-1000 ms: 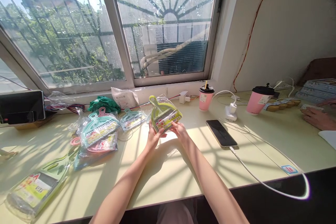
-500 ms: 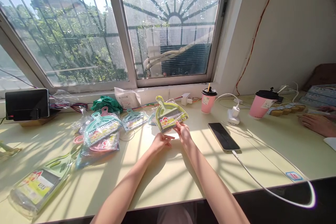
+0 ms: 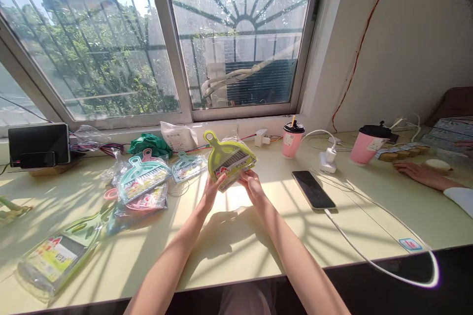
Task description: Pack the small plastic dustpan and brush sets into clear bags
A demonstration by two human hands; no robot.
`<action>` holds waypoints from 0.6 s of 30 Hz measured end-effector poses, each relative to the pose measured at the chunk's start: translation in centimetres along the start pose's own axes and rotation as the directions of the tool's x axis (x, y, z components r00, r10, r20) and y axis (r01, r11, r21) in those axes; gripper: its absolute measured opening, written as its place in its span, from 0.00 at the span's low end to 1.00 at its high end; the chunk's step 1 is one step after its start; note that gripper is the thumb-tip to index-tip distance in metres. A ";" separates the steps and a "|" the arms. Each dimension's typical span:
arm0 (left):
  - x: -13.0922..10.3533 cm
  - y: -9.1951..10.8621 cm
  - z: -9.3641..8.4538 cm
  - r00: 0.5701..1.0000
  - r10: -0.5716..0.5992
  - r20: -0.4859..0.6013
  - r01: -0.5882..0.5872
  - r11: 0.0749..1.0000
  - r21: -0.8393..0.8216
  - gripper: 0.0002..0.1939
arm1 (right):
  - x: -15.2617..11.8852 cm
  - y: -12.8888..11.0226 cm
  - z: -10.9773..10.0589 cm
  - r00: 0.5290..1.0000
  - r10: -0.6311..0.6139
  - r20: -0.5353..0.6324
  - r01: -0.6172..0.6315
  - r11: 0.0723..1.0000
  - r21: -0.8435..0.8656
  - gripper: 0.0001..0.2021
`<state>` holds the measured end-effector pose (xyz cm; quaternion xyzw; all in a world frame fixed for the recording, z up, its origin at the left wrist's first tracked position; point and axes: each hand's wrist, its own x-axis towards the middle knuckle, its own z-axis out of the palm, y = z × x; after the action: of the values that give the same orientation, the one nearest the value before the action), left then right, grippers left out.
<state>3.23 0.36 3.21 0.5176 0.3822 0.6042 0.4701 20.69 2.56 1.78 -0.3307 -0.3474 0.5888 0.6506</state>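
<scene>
A green dustpan and brush set (image 3: 231, 158) in clear wrap is held up off the table, its looped handle pointing up and left. My left hand (image 3: 211, 191) grips its lower left edge, with the thumb on the front. At its lower right edge my right hand (image 3: 253, 186) holds it with the fingers closed. Left of my hands lie a wrapped teal set (image 3: 188, 166) and a pile with another teal set (image 3: 144, 179) over a pink one (image 3: 150, 199). A larger green wrapped set (image 3: 61, 256) lies at the table's front left.
A phone (image 3: 314, 190) on a white cable, a charger (image 3: 328, 161) and two pink cups (image 3: 293, 142) stand right. Another person's hand (image 3: 421, 174) rests at far right. Behind are green plastic (image 3: 151, 145), a white packet (image 3: 179, 138) and a dark-screened device (image 3: 39, 145).
The green set has moved slightly left and tilted. My left hand has gone from beneath it to gripping its lower left edge. The other person's hand has shifted left.
</scene>
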 end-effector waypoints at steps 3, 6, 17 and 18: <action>0.0 -0.4 0.2 0.999 -0.005 -0.051 0.005 1.000 -0.002 0.41 | -0.1 0.0 -0.3 0.998 0.030 0.047 -0.026 0.996 -0.085 0.20; 0.1 -0.6 0.2 0.998 -0.009 -0.055 0.009 1.000 -0.016 0.40 | 0.1 0.0 -0.6 0.998 0.049 0.030 -0.046 0.992 -0.116 0.20; 0.5 -2.5 -0.1 0.994 0.006 -0.112 -0.006 1.000 0.001 0.36 | 0.1 -0.4 0.0 0.995 0.091 -0.040 -0.095 0.989 -0.114 0.15; 0.5 -2.5 -0.2 0.993 0.010 -0.114 -0.010 1.000 -0.002 0.36 | 0.0 -0.5 0.2 0.994 0.098 -0.047 -0.103 0.988 -0.114 0.14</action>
<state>3.50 1.52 0.92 0.4838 0.4050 0.6355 0.4451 20.80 2.49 2.29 -0.3972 -0.3505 0.5927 0.6067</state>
